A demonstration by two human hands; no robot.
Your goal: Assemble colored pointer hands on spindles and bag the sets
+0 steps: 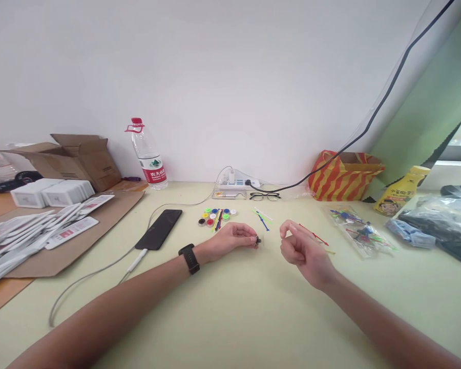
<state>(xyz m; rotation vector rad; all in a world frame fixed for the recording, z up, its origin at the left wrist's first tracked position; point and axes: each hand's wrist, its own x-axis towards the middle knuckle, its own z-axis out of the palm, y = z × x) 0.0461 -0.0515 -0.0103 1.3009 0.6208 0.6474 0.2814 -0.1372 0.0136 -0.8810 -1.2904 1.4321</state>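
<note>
My left hand [234, 240], with a black watch on its wrist, pinches a small dark piece [258, 240] between thumb and fingertips just above the table. My right hand [301, 251] is apart from it to the right, its fingers curled in; whatever they may hold is hidden. Beyond my left hand lie several small round coloured discs [225, 216] and a bunch of thin coloured sticks [217, 220]. A blue stick [263, 222] lies with pale ones between the hands, further back. Just behind my right hand are a red stick [318, 238] and a yellow one.
A phone [159, 229] on a charging cable lies left of my left hand. Further back stand a water bottle [153, 169], a power strip [234, 182] and glasses [265, 196]. At right are a clear bag of coloured parts [359, 230], a striped bag [340, 179] and a yellow bottle [401, 192].
</note>
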